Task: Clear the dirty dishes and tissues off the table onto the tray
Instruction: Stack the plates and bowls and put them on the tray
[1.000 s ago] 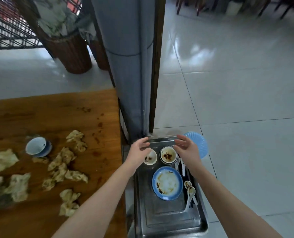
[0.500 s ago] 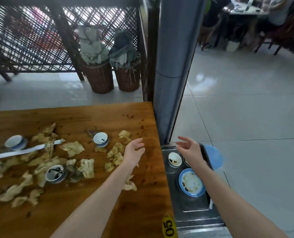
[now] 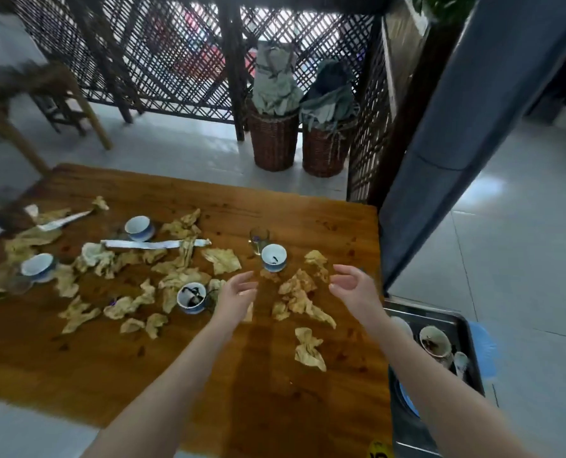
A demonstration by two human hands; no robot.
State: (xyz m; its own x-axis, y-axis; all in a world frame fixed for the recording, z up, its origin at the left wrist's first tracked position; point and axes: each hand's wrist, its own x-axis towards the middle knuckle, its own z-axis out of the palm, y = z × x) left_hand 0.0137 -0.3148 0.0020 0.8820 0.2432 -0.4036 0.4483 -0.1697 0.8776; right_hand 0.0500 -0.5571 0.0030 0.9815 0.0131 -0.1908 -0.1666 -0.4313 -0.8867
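The left grip (image 3: 237, 294) and right grip (image 3: 352, 287) hover with fingers spread and loosely curved, holding nothing, either side of crumpled yellowish paper tissues (image 3: 296, 292) on the brown wooden worktop (image 3: 275, 375). A white-and-blue porcelain cup (image 3: 274, 257) stands just beyond. The grey metal tray (image 3: 440, 314) sits beside the worktop's right edge.

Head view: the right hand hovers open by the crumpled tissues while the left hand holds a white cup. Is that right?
No. The head view shows the left hand empty, fingers relaxed; the white cup beyond it stands on the table. The right hand hovers open by the crumpled tissues.
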